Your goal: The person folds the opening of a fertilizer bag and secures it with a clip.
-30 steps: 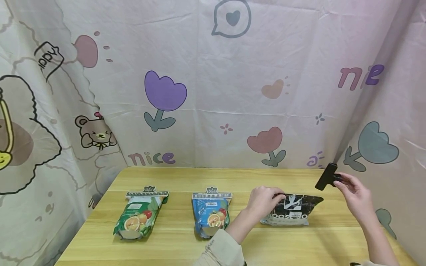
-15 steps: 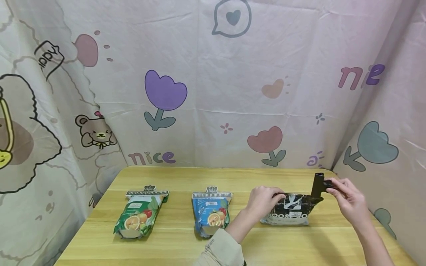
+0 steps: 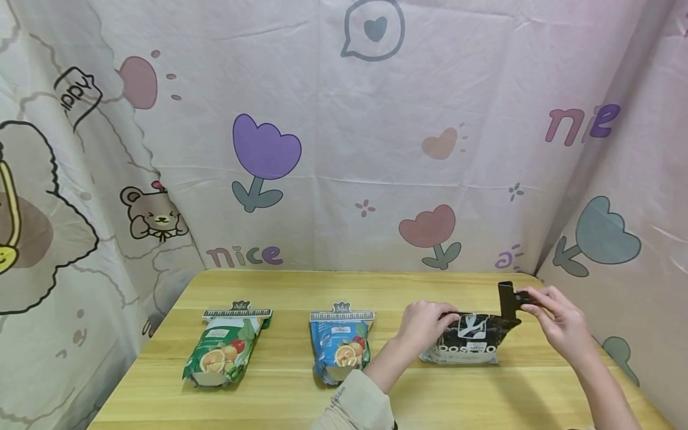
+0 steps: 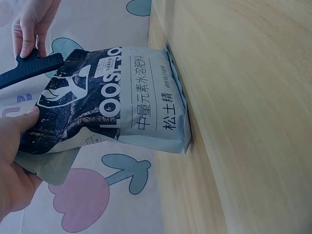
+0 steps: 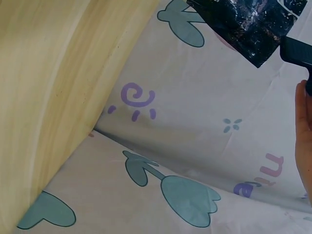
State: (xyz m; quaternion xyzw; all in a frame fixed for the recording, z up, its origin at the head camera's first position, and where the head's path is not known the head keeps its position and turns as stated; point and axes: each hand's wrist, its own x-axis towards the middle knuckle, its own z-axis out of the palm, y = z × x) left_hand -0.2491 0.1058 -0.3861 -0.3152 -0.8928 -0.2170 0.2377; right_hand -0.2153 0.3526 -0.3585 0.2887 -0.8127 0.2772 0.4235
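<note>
My left hand (image 3: 424, 325) pinches the top left corner of a black-and-white bag (image 3: 467, 352), thumb in front. In the left wrist view the bag (image 4: 151, 102) stands on its base with the pale part at the bottom, its black top flattened. My right hand (image 3: 561, 325) holds a black bag clip (image 3: 507, 300) by its handles, between thumb and fingers. The clip's long bar is nearly upright, its lower end right at the bag's top right corner. In the right wrist view the clip (image 5: 295, 50) meets the bag's dark edge, and only a strip of my hand (image 5: 303, 131) shows.
To the left on the wooden table (image 3: 285, 400) lie a blue bag (image 3: 341, 346) and a green bag (image 3: 223, 349), both printed with fruit. Each has a keyboard-patterned clip across its top. Patterned cloth (image 3: 349, 149) hangs behind the table and along both sides.
My right hand has brought the clip left and down to the bag's top right corner, turning its bar from slanted to nearly upright. My left hand and the bag stay put.
</note>
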